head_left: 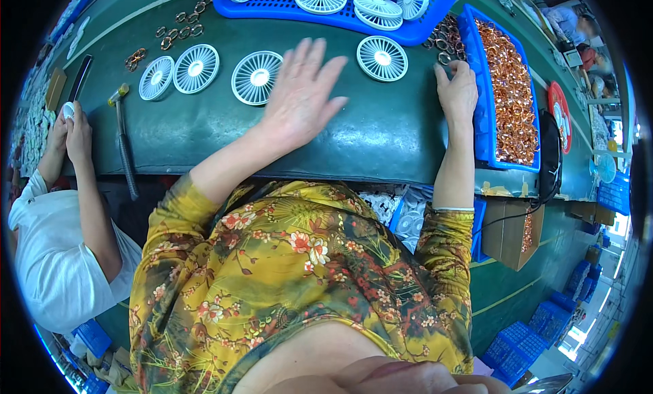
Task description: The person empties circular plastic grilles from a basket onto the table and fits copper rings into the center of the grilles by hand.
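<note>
My left hand (299,94) is open, fingers spread, palm down above the green table. Its fingers partly cover a round white slotted cover (248,81), and I cannot tell whether they touch it. To the right lies another white slotted cover (382,58), apart from both hands. My right hand (456,91) has its fingers curled together at the near edge of a loose pile of copper-coloured rings (446,37). One ring (444,57) lies right at those fingertips; whether they grip it is hidden.
A blue basket (320,18) of white covers stands at the far side. On the right is a blue crate (483,108) full of shiny copper-coloured rings. More covers (196,69) and a hammer (122,135) lie left, beside a co-worker's hands (76,132).
</note>
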Demonstrator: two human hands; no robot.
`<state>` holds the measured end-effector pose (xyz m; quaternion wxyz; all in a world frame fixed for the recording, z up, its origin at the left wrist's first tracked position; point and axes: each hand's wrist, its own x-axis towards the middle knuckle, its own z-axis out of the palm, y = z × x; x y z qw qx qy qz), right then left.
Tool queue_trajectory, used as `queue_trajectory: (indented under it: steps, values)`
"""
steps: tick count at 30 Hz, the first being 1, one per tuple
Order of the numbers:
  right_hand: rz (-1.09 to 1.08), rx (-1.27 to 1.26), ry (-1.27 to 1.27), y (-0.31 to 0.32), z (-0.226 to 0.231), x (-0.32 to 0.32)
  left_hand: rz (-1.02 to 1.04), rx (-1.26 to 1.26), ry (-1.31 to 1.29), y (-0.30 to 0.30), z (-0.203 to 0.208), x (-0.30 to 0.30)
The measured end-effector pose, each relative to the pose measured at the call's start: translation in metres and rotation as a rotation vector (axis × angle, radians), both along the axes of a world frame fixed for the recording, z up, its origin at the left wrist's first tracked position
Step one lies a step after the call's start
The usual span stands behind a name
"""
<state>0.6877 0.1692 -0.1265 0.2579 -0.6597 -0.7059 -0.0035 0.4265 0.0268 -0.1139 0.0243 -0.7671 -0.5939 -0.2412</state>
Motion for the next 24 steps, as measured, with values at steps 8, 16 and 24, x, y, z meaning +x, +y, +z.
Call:
queue_trajectory:
  steps: [8,16,24]
  values:
    - [0.257,-0.001,-0.083,0.006,0.0,-0.006,-0.224,0.113,-0.033,0.077,-0.028,0.048]
    - [-0.035,-0.087,-0.147,0.003,0.001,-0.001,-0.069,0.048,-0.234,0.054,-0.008,0.034]
    - [0.149,-0.048,-0.11,-0.021,0.0,0.008,0.029,0.032,-0.585,0.009,-0.004,0.006]
